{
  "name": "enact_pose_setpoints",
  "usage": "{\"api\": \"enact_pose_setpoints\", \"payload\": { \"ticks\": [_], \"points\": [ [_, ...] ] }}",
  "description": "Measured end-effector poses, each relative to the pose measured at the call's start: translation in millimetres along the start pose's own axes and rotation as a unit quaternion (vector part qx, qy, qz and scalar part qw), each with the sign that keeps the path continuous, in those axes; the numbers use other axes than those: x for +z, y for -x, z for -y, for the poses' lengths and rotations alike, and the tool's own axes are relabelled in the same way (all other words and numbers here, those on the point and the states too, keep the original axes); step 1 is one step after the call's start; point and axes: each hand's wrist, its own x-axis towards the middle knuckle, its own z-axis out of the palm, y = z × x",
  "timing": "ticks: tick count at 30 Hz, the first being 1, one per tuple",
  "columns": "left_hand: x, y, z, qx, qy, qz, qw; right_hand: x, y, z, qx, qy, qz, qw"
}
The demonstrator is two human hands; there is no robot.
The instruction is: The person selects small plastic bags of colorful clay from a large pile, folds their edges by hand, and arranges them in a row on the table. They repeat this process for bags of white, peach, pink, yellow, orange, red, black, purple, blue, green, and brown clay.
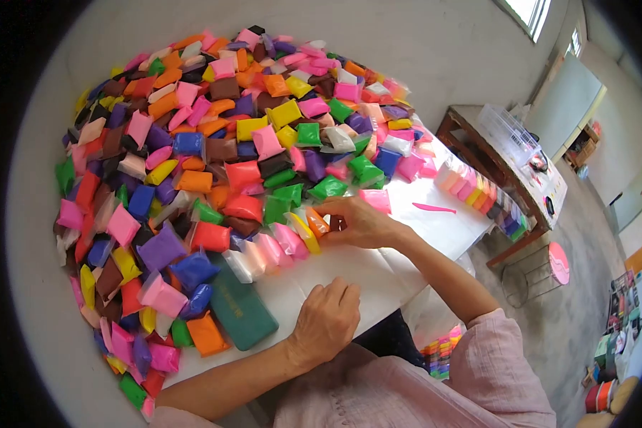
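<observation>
A short row of small clear packets of coloured, clay-like material stands on the white tabletop, running from a white packet (241, 265) through pink ones (289, 241) to a yellow packet (303, 232). At its right end is an orange packet (316, 222), pinched by the fingers of my right hand (360, 222). My left hand (327, 319) rests closed near the table's front edge, its fingers curled under and its palm hidden. Left of it lies a green rectangular case (239, 303), partly under the packets.
A big heap of mixed-colour packets (214, 150) fills the table's back and left. A pink plastic tool (434, 207) and a longer packet row (481, 192) lie right. Beyond are a wooden table (471, 135) and a pink-topped stool (558, 264). More packets (444, 353) sit below the table edge.
</observation>
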Motion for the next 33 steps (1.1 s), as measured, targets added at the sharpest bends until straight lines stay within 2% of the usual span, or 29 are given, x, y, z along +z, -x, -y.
{"api": "enact_pose_setpoints", "payload": {
  "ticks": [5,9,12,18,22,26,27,30,31,33],
  "points": [
    [-1,-1,-1,0.005,-0.011,0.008,1.000,-1,8,12,0.026,-0.039,0.004,0.999],
    [0,-1,-2,0.004,-0.002,0.000,1.000,3,16,0,0.028,-0.054,-0.029,0.998],
    [-2,-2,-2,0.002,-0.005,0.008,1.000,2,28,-4,0.001,-0.044,-0.082,0.996],
    [-1,-1,-4,0.009,-0.031,0.024,0.999,-25,41,-13,0.057,-0.005,-0.200,0.978],
    [2,0,-2,0.018,-0.034,0.022,0.999,-44,14,-11,0.059,0.090,-0.250,0.962],
    [2,1,-1,0.017,-0.034,0.032,0.999,-45,-15,-6,0.040,0.105,-0.235,0.966],
    [2,1,-1,0.018,-0.035,0.033,0.999,-42,-23,0,-0.019,0.096,-0.241,0.965],
    [2,1,-1,0.022,-0.038,0.032,0.998,-34,-59,24,-0.111,0.159,-0.152,0.969],
    [3,1,-1,0.024,-0.040,0.025,0.999,-34,-71,37,-0.097,0.187,-0.098,0.973],
    [3,1,0,0.027,-0.044,0.018,0.999,-17,-98,47,-0.134,0.201,-0.123,0.963]
  ]
}}
